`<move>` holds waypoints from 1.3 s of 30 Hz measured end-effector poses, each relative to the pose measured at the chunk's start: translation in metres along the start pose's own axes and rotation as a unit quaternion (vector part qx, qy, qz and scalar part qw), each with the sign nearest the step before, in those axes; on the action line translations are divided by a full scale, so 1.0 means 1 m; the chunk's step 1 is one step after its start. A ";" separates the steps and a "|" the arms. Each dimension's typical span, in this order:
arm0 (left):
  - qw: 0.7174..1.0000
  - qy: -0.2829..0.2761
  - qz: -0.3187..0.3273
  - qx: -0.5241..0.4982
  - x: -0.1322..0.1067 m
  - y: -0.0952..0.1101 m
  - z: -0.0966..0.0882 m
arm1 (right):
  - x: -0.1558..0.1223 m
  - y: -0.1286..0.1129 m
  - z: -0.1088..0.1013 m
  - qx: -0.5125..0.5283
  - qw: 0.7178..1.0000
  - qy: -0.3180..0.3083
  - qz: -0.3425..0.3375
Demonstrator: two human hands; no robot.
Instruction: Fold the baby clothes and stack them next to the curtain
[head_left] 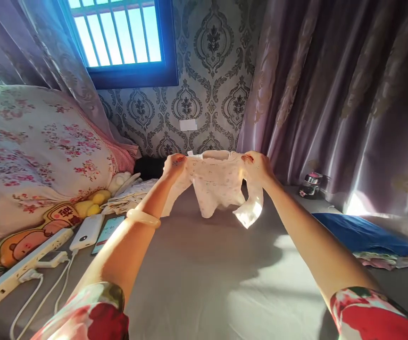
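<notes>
A small white baby garment (pixel 215 184) with a faint print hangs above the grey bed sheet (pixel 204 274), held up by its two shoulders. My left hand (pixel 174 166) is closed on the left shoulder; a pale bangle (pixel 143 218) sits on that wrist. My right hand (pixel 256 167) is closed on the right shoulder. One sleeve (pixel 250 210) dangles down on the right. Both arms reach straight out in front of me.
A floral quilt (pixel 30 156) and a cartoon pillow (pixel 30 238) lie at left, with a power strip (pixel 12 276), white power bank (pixel 87 231), phone (pixel 107 233) and cables. Folded clothes (pixel 129 196) sit behind. A blue cloth (pixel 359 233) and a jar (pixel 312 185) are at right by curtains.
</notes>
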State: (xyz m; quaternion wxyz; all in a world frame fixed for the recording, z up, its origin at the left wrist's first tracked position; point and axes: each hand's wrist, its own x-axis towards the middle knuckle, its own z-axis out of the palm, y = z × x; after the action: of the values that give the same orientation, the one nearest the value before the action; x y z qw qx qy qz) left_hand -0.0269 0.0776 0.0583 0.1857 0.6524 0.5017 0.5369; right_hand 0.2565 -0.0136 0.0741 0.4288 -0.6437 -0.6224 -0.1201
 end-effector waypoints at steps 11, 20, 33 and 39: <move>0.999 0.005 0.003 0.034 -0.012 0.011 0.015 | 0.000 0.013 0.014 0.036 0.999 0.023 -0.034; 0.972 0.138 0.175 0.068 -0.042 0.013 0.016 | -0.022 -0.003 -0.004 -0.016 0.990 0.101 -0.093; 0.946 0.052 0.305 0.095 -0.114 0.033 -0.096 | -0.085 -0.029 -0.081 0.061 0.981 0.040 -0.180; 0.980 -0.052 0.193 0.020 -0.098 0.055 -0.127 | -0.076 -0.039 -0.094 0.126 0.983 -0.024 -0.129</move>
State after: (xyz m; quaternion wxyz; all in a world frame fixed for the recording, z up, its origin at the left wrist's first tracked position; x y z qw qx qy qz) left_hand -0.1064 -0.0672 0.0957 0.0917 0.7673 0.3667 0.5180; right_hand 0.2426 -0.1381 0.0946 0.4724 -0.5017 -0.7203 -0.0793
